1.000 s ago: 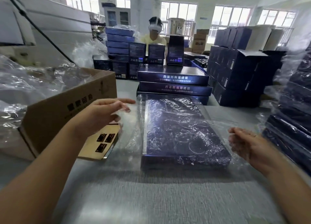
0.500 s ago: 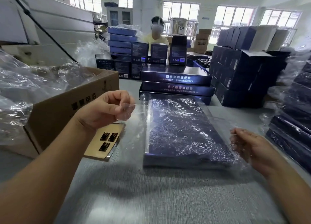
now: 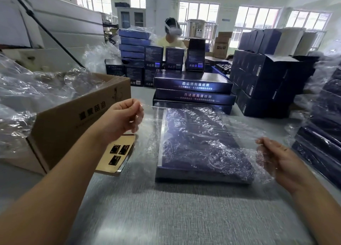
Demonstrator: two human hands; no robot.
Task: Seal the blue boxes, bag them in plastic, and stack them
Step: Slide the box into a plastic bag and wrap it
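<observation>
A flat blue box (image 3: 201, 143) lies on the grey table inside a clear plastic bag (image 3: 149, 126) that spreads out on both sides of it. My left hand (image 3: 121, 119) pinches the bag's far left corner and holds it lifted above the table. My right hand (image 3: 278, 160) grips the bag's crumpled edge at the box's near right side. Behind the box stands a stack of three blue boxes (image 3: 193, 93) with white lettering.
An open cardboard carton (image 3: 73, 119) full of loose plastic stands at left, a gold sticker sheet (image 3: 116, 154) leaning by it. Bagged blue boxes (image 3: 321, 139) are piled at right, dark cartons (image 3: 263, 82) behind. A person in a headset (image 3: 172, 32) sits across the table.
My left hand went from open above the bag to pinching its left corner and lifting it. My right hand stayed at the bag's right edge.
</observation>
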